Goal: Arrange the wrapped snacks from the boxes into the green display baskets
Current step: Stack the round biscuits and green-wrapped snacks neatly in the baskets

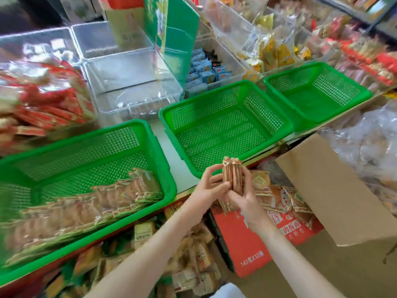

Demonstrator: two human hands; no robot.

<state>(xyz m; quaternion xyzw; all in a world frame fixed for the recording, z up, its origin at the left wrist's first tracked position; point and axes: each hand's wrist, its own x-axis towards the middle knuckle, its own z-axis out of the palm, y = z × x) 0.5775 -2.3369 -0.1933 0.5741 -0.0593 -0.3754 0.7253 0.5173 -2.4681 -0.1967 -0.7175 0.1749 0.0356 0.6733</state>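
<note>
both hands, left hand (pixel 211 186) and right hand (pixel 245 198), pinch a stack of snacks (pixel 233 175) just beside the middle basket (pixel 225 125)

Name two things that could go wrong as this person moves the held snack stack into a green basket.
The snack stack is pinched between the left hand and right hand; packets may slide out over the red box. Pushed into the left basket, it might topple the leaning rows.

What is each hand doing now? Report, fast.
Left hand: holds the stack of wrapped snacks.
Right hand: grips the same stack.
</note>
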